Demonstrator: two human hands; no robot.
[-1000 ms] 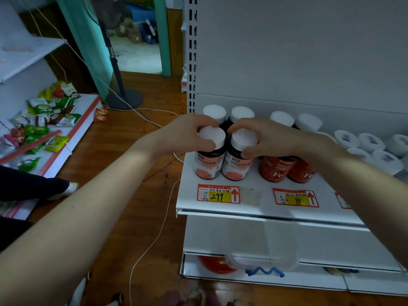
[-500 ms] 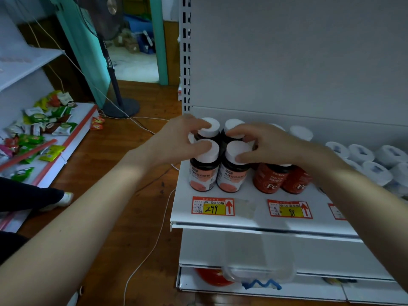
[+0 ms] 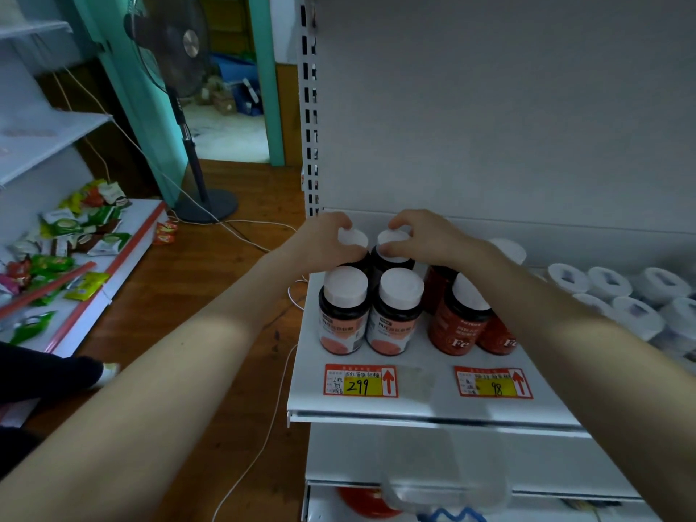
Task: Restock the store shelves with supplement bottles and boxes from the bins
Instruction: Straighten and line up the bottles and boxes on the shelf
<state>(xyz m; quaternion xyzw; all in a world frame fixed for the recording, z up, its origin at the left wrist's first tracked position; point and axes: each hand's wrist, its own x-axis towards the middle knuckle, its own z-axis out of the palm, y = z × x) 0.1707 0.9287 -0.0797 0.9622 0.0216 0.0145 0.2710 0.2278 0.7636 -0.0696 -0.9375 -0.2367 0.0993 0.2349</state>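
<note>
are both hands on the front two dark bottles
No, the left hand and right hand grip the caps of the back left bottle and back right bottle, behind the front pair.

Person, head view | left hand [image 3: 324, 241] and right hand [image 3: 427, 237]: bare | forearms [image 3: 180, 356]: bare right up to the frame edge, any sleeve out of view | lower left: dark trouser leg [image 3: 45, 374] ending in pale shoe [image 3: 110, 370], owner unclear

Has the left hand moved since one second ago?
Yes: the left hand moved back, away from the 299 price tag, onto a rear bottle cap.
</note>
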